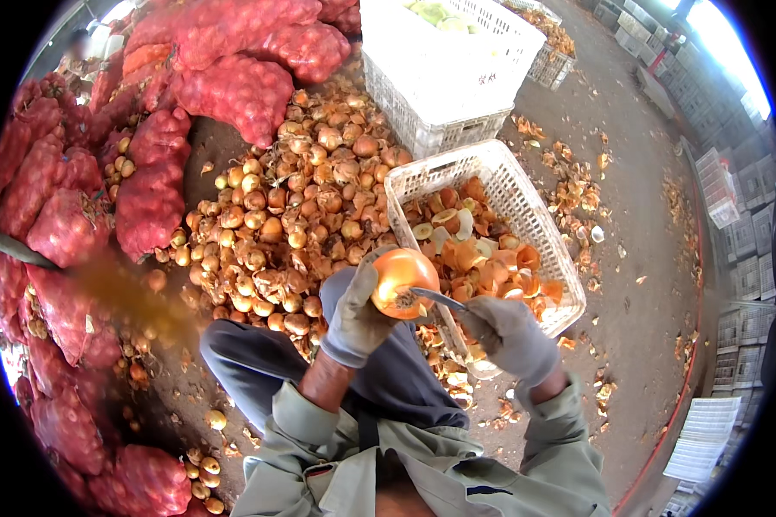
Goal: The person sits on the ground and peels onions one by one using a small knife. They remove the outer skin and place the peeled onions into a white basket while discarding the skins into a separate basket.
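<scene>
My gloved left hand [362, 320] holds a large yellow onion [406, 279] by its left side, root end turned toward me. My gloved right hand [511, 333] grips a small curved knife [438, 297], whose blade tip touches the onion beside the roots. Both hands are above my lap, near the edge of a white plastic crate [566, 271] that holds orange onion skins [485, 258] and cut onion ends. A large heap of unpeeled onions [323, 187] lies on the ground just beyond my left hand.
Red mesh sacks of onions [233, 97] are piled along the left. Stacked white crates [446, 71] stand ahead, the top one with pale peeled onions [436, 14]. Loose skins [572, 187] litter the floor at right, and more crates [747, 226] line the far right.
</scene>
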Demonstrator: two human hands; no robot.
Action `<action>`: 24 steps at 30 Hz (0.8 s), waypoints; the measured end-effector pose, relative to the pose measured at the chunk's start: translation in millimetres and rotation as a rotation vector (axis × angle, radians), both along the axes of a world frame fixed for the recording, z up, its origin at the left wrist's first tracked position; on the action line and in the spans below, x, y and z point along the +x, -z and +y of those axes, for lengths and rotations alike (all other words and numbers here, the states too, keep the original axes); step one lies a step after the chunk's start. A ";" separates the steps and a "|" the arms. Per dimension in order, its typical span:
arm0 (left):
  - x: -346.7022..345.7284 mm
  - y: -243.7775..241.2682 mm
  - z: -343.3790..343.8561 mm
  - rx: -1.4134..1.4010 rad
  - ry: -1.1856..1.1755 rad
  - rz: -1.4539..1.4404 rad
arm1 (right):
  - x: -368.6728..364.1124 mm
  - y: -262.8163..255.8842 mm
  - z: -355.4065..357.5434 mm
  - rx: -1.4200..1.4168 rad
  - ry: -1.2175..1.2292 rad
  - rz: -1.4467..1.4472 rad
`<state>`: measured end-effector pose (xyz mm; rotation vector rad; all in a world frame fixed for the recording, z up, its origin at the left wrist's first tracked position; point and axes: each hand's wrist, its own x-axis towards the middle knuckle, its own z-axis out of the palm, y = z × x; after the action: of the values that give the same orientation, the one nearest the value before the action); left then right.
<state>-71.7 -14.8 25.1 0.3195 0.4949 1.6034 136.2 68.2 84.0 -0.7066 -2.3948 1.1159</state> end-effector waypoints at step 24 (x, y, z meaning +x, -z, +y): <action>-4.0 17.1 8.1 0.010 0.074 0.123 | -5.0 12.8 -0.1 -0.164 -0.056 -0.016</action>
<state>-75.6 -6.7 8.0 0.4416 0.5628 1.5208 131.2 68.1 71.2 -0.7070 -2.3687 1.3460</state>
